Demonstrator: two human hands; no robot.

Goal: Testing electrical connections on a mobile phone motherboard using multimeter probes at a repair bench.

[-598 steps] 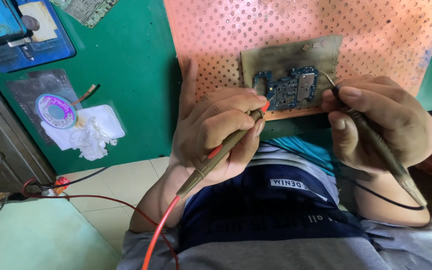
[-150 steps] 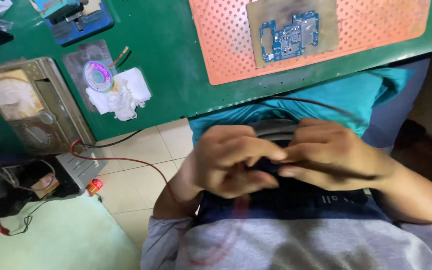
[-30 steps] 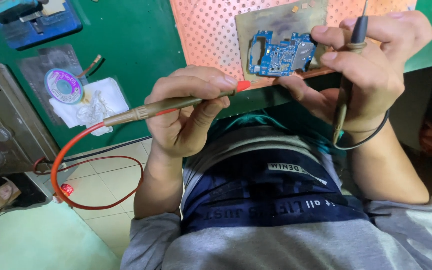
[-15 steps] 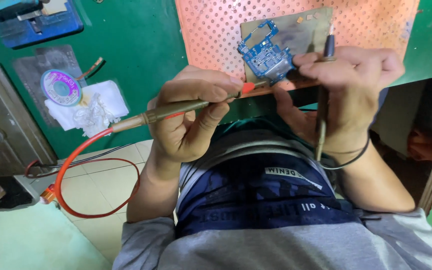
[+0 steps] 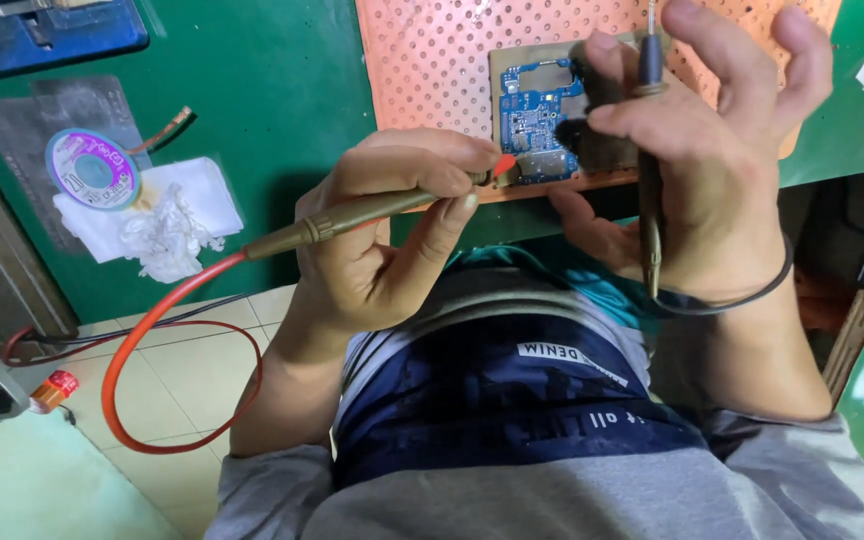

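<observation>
— Probes in both hands, seen from the head camera. What does the left hand [image 5: 382, 240] grip?

— Its fingers are curled shut around an olive-coloured test probe [image 5: 352, 215], thumb on top. The probe's red tip [image 5: 504, 163] sticks out just past the fingertips and touches the lower left corner of the blue circuit board [image 5: 537, 125]. From the probe's back end, a red lead [image 5: 152, 340] trails out to the left of the hand, drops and loops over the tiled floor below.

— And the right hand [image 5: 702, 170]?

— It is partly closed: thumb and forefinger pinch a dark probe [image 5: 649, 150] that stands nearly upright, while the other fingers are spread and raised. A black lead [image 5: 742, 300] curves under that wrist. The board lies just left of this hand, on a brownish plate [image 5: 512, 60] set on an orange perforated mat [image 5: 432, 60].

— What lies farther out?

— Well to the left of the left hand, on the green bench [image 5: 272, 100], sit a small purple-labelled spool [image 5: 93, 169] and a crumpled white tissue [image 5: 167, 235] just beside it. Above those, a blue tray [image 5: 52, 35] meets the top edge. Below both hands, the person's dark-and-grey shirt [image 5: 512, 400] fills the lower frame.
</observation>
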